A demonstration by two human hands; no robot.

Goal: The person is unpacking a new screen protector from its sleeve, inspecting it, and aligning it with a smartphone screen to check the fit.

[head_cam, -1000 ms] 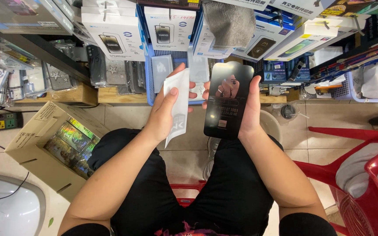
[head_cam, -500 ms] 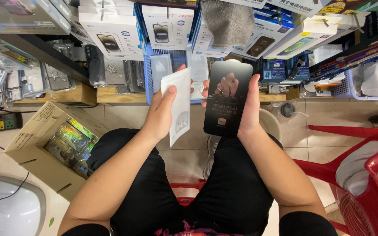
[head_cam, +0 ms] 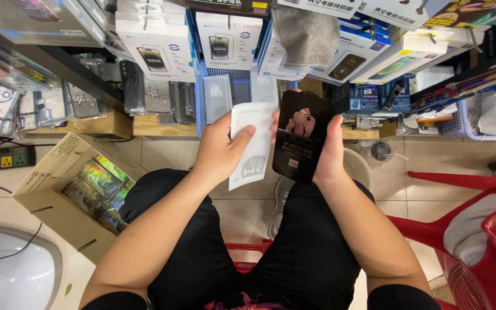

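My right hand (head_cam: 329, 150) grips a flat black packet (head_cam: 302, 135) with a picture on its front, held upright over my lap. My left hand (head_cam: 220, 148) holds a thin white translucent sleeve (head_cam: 252, 143) right beside the black packet, thumb across its face. The two items sit edge to edge, the sleeve tilted slightly. I am seated, with my black trousers (head_cam: 294, 252) below both forearms.
A shelf wall of boxed screen protectors (head_cam: 228, 40) and phone cases (head_cam: 156, 92) faces me. An open cardboard box (head_cam: 73, 189) with shiny packs stands on the tiled floor at left, near a power strip (head_cam: 7, 158). Red plastic chairs (head_cam: 477, 229) stand at right; a white object (head_cam: 12, 270) lies at lower left.
The white sleeve in my left hand has turned to show its flat face and shifted closer to the black packet. My right hand stays almost still.
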